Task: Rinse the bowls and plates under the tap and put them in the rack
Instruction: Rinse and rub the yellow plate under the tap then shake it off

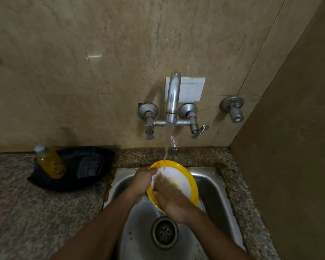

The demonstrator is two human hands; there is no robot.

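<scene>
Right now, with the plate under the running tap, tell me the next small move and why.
Probably keep wiping: sweep the right hand across the yellow-rimmed plate while the left hand grips its rim. A brownish smear still shows on the white centre and the water stream lands near the upper edge, so it seems too soon for racking.

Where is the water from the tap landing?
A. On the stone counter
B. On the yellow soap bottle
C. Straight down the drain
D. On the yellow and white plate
D. The stream from the tap falls onto the yellow-rimmed plate, which the left hand grips by its edge over the sink while the right hand rests on it.
</scene>
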